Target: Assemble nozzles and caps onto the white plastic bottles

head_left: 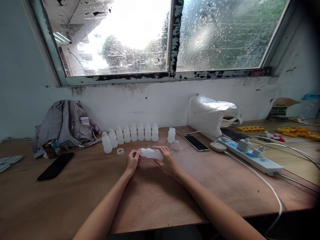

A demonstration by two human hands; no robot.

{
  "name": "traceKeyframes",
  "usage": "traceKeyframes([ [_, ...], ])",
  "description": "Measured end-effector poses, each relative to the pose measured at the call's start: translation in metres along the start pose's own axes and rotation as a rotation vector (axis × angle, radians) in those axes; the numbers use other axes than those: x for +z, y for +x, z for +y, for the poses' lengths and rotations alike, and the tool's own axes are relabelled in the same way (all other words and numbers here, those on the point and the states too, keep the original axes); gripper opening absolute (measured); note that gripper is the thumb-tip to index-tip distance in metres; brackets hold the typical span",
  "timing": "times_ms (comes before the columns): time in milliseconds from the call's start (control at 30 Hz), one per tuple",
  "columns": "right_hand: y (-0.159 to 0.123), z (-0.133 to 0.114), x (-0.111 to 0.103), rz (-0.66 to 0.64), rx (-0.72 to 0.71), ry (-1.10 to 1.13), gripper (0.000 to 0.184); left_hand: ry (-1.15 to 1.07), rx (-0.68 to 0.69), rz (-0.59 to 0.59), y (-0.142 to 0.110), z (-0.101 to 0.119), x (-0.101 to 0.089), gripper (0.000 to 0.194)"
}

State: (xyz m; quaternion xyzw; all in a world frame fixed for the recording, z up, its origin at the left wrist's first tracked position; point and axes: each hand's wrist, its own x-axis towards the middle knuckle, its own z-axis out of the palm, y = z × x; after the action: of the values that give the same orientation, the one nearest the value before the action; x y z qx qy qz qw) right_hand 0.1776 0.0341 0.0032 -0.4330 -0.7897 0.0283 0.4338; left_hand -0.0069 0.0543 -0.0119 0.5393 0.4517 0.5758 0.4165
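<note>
A translucent white baby bottle (151, 153) lies sideways between my two hands, just above the table. My left hand (133, 161) pinches its neck end at the left. Around the bottle's base my right hand (166, 159) is wrapped, thumb below and fingers over the top. Left of my left hand, a white screw ring (120, 151) rests on the wood. Behind my hands stands a row of several capped baby bottles (133, 132). One bottle without a cap (171, 135) stands apart at the right, with clear domed caps (176, 145) in front of it.
A grey backpack (66, 123), a small box (52, 148) and a black phone (55, 166) occupy the left side. To the right are another phone (196, 143), a round white puck (217, 147), a power strip (252, 156) with cables, and a white foil bag (210, 115) by the wall.
</note>
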Motion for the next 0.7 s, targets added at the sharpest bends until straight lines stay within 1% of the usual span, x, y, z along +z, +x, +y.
traceKeyframes([
  [133, 0.001, 0.000, 0.001, -0.011, 0.158, 0.292, 0.048, -0.039, -0.022, 0.013, 0.002, 0.002, -0.001, 0.035],
  [300, 0.003, -0.001, 0.004, -0.001, 0.326, 0.526, 0.049, -0.089, -0.060, 0.008, 0.001, 0.004, -0.001, 0.036],
  [500, 0.004, -0.004, 0.001, -0.021, 0.510, 0.719, 0.040, -0.136, -0.074, -0.025, -0.002, 0.008, -0.001, 0.034],
  [700, 0.004, -0.002, 0.003, -0.044, 0.656, 0.810, 0.033, -0.194, -0.080, -0.068, -0.002, 0.010, -0.002, 0.029],
])
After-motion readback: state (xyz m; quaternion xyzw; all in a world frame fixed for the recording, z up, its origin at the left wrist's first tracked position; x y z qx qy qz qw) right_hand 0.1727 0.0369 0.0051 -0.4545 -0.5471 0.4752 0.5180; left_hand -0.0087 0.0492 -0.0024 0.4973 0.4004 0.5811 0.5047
